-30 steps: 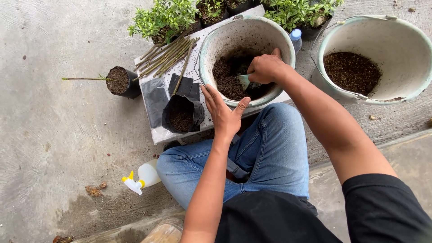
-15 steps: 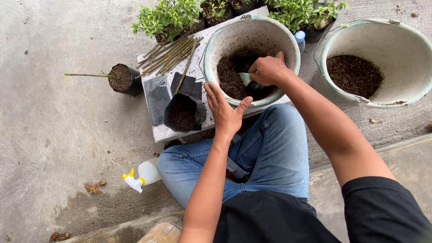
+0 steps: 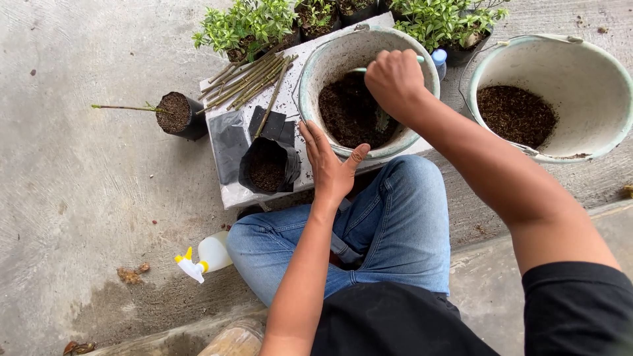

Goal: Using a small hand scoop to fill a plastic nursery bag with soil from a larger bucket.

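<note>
A scoop handle (image 3: 366, 68) is gripped by the right hand (image 3: 394, 80) inside the soil bucket (image 3: 315, 72); the left hand (image 3: 331, 165) is held open against its rim.

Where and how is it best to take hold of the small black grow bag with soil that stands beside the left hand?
Probably best to take the black grow bag by its rolled rim, from above and from its left side. It stands upright and open on the white board, its walls look soft, and the left hand and the soil bucket crowd its right side.
</note>
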